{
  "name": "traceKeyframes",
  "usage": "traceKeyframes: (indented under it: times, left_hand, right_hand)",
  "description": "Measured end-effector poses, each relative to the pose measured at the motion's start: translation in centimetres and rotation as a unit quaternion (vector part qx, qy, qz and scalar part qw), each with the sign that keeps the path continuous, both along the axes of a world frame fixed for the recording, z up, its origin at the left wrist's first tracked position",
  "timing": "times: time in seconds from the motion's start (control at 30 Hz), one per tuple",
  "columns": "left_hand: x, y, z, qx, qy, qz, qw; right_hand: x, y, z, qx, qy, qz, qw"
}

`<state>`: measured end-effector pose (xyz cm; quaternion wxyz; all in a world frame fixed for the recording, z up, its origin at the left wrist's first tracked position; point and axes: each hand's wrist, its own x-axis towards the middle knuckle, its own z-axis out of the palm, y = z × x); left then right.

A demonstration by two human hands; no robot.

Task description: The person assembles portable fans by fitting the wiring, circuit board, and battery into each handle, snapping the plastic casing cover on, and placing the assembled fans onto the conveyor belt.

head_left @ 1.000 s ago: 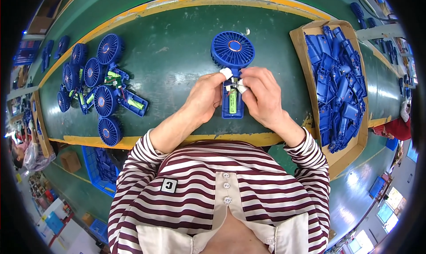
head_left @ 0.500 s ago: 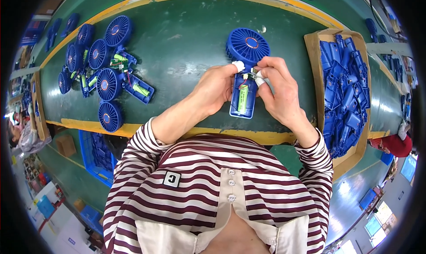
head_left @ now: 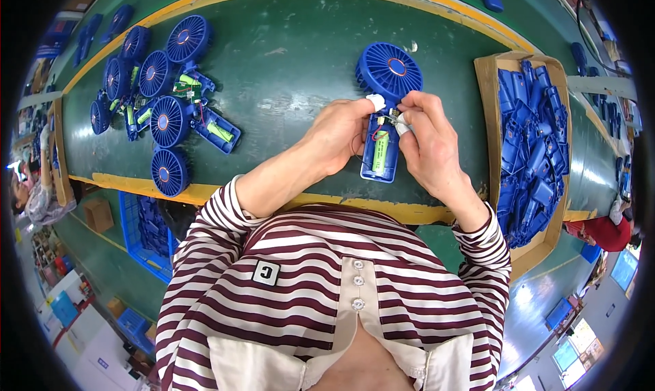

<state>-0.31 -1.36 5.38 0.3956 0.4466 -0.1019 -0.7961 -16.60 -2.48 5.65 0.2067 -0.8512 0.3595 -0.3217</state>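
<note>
In front of me lies a blue handheld fan, its round grille pointing away and its handle opened toward me. A green battery cell and thin red wires show inside the handle. My left hand grips the fan at its neck, the thumb in a white finger cover. Pinched in my right hand, which also has white finger covers, is the small circuit board at the top of the handle. Fingers hide part of that board.
Several blue fans with exposed batteries and boards cluster at the left of the green table. To the right stands a cardboard box full of blue plastic shells. A blue crate sits below the table's left front edge.
The fan and both hands appear slightly farther right, and the opened handle is tilted a little more. My grip on the fan and board stays much the same.
</note>
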Motion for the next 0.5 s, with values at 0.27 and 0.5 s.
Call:
traceKeyframes:
  times: [0.27, 0.5]
  left_hand:
    - [-0.02, 0.20, -0.43, 0.005, -0.009, -0.007, 1.000]
    - [0.55, 0.39, -0.23, -0.004, -0.007, -0.031, 0.999]
  right_hand:
    - [0.19, 0.37, -0.03, -0.046, 0.075, 0.004, 0.996]
    - [0.15, 0.64, -0.11, -0.073, 0.120, 0.016, 0.990]
